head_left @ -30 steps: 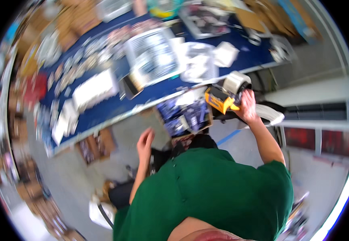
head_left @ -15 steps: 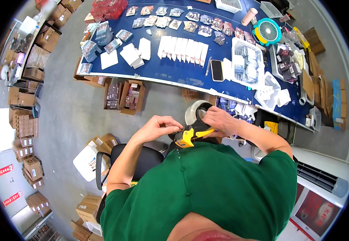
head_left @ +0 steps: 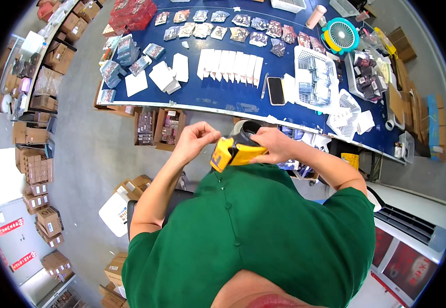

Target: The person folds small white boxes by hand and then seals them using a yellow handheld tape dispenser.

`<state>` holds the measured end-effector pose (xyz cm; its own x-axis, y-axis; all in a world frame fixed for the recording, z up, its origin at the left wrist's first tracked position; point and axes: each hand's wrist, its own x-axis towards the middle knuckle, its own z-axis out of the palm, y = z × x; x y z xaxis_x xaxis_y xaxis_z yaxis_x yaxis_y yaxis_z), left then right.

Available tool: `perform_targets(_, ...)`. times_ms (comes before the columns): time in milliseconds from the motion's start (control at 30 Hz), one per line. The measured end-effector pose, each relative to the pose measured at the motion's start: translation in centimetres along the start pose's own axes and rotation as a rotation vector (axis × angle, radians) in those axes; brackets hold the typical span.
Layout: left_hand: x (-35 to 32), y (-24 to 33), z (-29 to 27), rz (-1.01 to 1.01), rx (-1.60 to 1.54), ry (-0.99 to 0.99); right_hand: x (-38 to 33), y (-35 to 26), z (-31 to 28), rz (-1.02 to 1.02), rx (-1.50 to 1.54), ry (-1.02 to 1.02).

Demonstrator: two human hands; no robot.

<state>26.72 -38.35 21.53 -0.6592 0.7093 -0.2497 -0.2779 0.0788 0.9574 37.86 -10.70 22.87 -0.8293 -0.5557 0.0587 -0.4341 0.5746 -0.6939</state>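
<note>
In front of my green shirt I hold a yellow and black tape dispenser (head_left: 239, 152). The fingers of my right hand (head_left: 275, 144) wrap round its right side, and its roll sits at the top, partly hidden. My left hand (head_left: 198, 141) is beside the dispenser's left end, thumb and fingertips pinched together. Whatever lies in that pinch, perhaps the thin tape end, is too small to make out.
Beyond my hands stands a blue table (head_left: 202, 95) with white folded cards (head_left: 230, 66), sorted card stacks, a phone (head_left: 276, 91), a white basket (head_left: 315, 77) and a small fan (head_left: 341, 36). Open cartons (head_left: 170, 128) sit under its edge. A chair is behind my left arm.
The dispenser has turned so its yellow side faces up more, and it has risen slightly toward the table. My left hand has moved up and away from its front, fingertips still pinched.
</note>
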Motion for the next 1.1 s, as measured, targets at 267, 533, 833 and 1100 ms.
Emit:
perform_targets(267, 14.8, 3.2, -6.6, 0.110, 0.066, 0.440, 4.7, 10.6, -9.5, 0.316, 0.379, 0.034)
perform_targets(533, 31.1, -3.9, -15.1, 0.231, 0.529, 0.864, 8.2, 27.4, -16.3, 0.878, 0.536, -0.012)
perform_targets(833, 39.1, -6.8, -16.1, -0.033, 0.746, 0.778, 11.2, 34.5, -16.6, 1.013, 0.659, -0.058)
perform_targets(1100, 40.0, -6.5, -17.1, -0.082, 0.588, 0.735, 11.7, 36.1, -17.2, 1.038, 0.682, -0.086)
